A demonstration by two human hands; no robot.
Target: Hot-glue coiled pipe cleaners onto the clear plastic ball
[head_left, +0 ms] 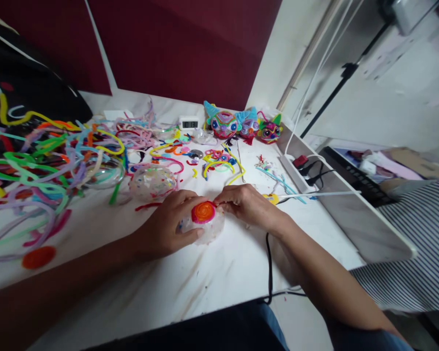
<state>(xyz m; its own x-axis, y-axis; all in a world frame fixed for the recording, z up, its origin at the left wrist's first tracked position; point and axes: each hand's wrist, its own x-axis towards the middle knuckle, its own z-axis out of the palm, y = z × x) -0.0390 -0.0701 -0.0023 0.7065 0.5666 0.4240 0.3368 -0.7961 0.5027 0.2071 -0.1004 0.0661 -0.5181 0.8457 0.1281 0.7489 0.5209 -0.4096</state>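
Note:
A clear, speckled dome [208,233] rests on the white table, with an orange spiral disc [204,212] edged in pink and red on its top. My left hand [171,224] is wrapped round the dome's left side, thumb at the front and fingers behind. At the disc's upper right edge, my right hand [241,204] pinches the end of the red edging. Its fingertips touch the disc. Just behind my left hand stands another speckled clear dome [151,183].
Many coloured pipe cleaners [40,170] are heaped at the left, near an orange disc [38,257]. Decorated masks [225,124] and a small digital clock [189,123] stand at the back. A power strip [296,173] and a yellow-handled tool [271,199] are at the right.

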